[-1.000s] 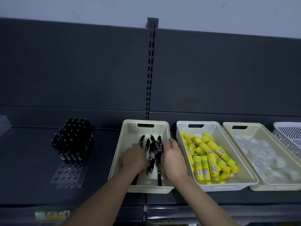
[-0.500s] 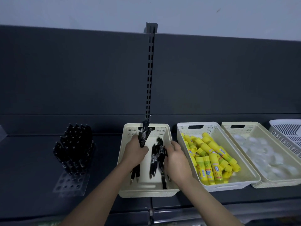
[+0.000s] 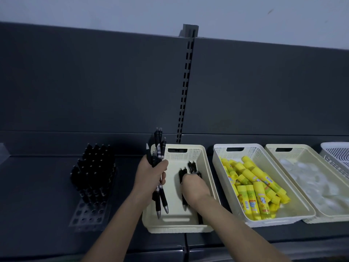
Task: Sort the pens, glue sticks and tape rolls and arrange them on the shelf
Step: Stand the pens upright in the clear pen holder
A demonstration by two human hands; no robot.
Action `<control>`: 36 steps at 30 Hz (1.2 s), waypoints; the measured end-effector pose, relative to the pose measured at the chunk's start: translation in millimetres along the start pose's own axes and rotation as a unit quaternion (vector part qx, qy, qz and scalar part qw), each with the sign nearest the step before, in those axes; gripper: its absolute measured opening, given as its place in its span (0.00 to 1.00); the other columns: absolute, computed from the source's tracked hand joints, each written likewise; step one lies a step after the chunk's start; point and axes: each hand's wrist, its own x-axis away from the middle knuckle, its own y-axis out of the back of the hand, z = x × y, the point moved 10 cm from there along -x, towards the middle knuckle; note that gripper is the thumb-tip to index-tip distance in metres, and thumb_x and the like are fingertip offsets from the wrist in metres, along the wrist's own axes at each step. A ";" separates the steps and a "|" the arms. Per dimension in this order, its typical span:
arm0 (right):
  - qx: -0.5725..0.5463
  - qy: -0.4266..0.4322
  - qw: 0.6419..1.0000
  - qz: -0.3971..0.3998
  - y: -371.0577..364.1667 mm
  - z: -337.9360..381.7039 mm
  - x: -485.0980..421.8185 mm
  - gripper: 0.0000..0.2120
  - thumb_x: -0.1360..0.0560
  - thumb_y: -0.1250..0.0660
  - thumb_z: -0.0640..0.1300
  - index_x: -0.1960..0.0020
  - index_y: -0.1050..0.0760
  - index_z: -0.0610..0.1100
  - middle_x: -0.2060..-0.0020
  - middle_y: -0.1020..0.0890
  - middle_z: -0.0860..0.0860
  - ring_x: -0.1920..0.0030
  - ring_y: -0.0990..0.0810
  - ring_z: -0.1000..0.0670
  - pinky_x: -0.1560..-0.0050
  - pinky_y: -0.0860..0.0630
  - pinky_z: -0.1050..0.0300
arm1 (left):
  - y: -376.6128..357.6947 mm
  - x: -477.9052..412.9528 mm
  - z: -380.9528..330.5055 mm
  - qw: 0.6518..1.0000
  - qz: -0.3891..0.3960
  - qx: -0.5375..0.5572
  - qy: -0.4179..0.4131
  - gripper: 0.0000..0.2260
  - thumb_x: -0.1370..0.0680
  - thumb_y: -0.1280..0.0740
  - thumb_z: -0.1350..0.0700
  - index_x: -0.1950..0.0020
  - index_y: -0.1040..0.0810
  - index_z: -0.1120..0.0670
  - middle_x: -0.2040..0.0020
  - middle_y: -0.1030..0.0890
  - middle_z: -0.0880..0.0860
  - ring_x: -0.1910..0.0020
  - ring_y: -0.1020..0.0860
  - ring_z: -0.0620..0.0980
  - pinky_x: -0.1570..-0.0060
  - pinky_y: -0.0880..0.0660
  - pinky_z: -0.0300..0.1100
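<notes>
Dark shelf (image 3: 41,188), left hand (image 3: 151,179) gripping pen bundle (image 3: 158,142) above cream basket (image 3: 189,154), right hand (image 3: 195,188) curled round loose pens (image 3: 192,167) inside

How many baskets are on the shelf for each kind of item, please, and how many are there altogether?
pen basket: 1
glue stick basket: 1
tape roll basket: 1
white basket at the right edge, contents out of view: 1
Total: 4 baskets
</notes>
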 end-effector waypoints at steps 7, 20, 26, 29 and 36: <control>-0.109 -0.009 0.993 0.033 -15.5 14.5 -9.2 0.07 0.26 0.39 0.42 0.63 0.29 0.45 0.66 0.21 0.49 0.63 0.21 0.45 0.67 0.28 0.59 | 11.9 0.0 -0.3 1.000 -0.019 -0.002 0.007 0.04 0.26 0.33 0.63 0.55 0.27 0.58 0.68 0.26 0.52 0.74 0.30 0.47 0.76 0.32 0.40; -0.589 0.046 0.805 0.055 51.5 23.9 34.1 0.11 0.29 0.26 0.43 0.69 0.23 0.45 0.68 0.21 0.46 0.68 0.26 0.50 0.75 0.36 0.64 | 5.5 28.2 -25.5 0.997 -0.060 -0.008 -0.053 0.07 0.29 0.30 0.62 0.54 0.25 0.58 0.68 0.22 0.52 0.74 0.28 0.46 0.76 0.31 0.38; -0.538 0.096 0.831 0.102 49.5 47.2 63.1 0.08 0.29 0.27 0.44 0.67 0.18 0.49 0.68 0.20 0.52 0.64 0.24 0.55 0.69 0.31 0.64 | 21.5 56.3 -34.1 0.991 -0.109 -0.019 -0.072 0.10 0.30 0.27 0.64 0.57 0.26 0.55 0.71 0.22 0.49 0.74 0.28 0.45 0.76 0.31 0.37; -0.544 0.110 0.827 0.093 50.6 58.7 69.8 0.10 0.27 0.29 0.45 0.61 0.20 0.38 0.70 0.20 0.51 0.68 0.27 0.52 0.70 0.32 0.63 | 39.2 68.8 -40.7 0.986 -0.144 -0.009 -0.079 0.10 0.31 0.26 0.64 0.56 0.26 0.56 0.71 0.23 0.50 0.75 0.29 0.46 0.77 0.31 0.38; -0.586 0.075 0.806 -0.038 64.3 75.7 72.9 0.08 0.23 0.34 0.45 0.56 0.23 0.40 0.67 0.16 0.48 0.74 0.26 0.57 0.73 0.28 0.64 | 87.3 79.1 -70.4 0.979 -0.166 0.001 -0.121 0.11 0.29 0.26 0.61 0.52 0.26 0.60 0.70 0.24 0.51 0.74 0.30 0.47 0.75 0.31 0.39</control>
